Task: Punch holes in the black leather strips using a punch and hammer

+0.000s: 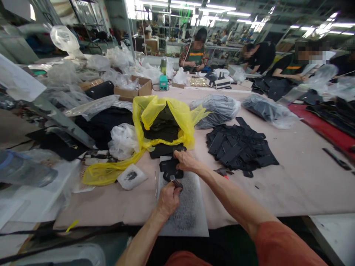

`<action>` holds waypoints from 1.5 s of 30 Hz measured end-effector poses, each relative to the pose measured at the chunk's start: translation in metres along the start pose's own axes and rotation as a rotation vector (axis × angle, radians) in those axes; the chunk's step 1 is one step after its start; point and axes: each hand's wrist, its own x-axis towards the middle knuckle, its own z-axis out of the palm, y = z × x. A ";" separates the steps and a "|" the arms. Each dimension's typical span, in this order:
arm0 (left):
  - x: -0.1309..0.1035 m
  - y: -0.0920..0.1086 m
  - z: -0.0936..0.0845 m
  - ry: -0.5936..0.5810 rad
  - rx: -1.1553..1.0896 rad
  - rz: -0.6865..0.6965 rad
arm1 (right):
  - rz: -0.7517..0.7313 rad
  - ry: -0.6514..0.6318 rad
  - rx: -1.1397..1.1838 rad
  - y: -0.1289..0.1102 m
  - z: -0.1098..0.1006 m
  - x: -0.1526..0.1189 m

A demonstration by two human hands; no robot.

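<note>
My left hand [168, 199] is closed round a small dark tool with a metal end [172, 178], low over a speckled pale sheet [188, 207]. Just beyond it, my right hand [184, 161] pinches the edge of a black piece [168, 166] at the sheet's far end. Other dark pieces lie under and behind that one. Past them stands an open yellow plastic bag [138, 125] with dark pieces [163, 127] inside. To the right spreads a heap of black flat pieces [238, 146].
Near my right forearm lies a red-handled tool [223, 173]. A white pad with small dark bits [132, 176] sits left of the sheet. Filled clear bags [216, 109] stand behind the heap. Several people work across the table.
</note>
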 end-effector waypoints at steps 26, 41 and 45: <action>0.005 0.011 0.003 0.042 0.072 -0.035 | 0.611 0.591 0.328 -0.001 0.073 -0.183; 0.046 0.044 0.045 -0.010 -0.067 -0.022 | 0.504 0.695 0.401 -0.008 0.089 -0.188; 0.046 0.039 0.052 -0.003 -0.065 -0.023 | 0.460 0.673 0.377 -0.004 0.090 -0.192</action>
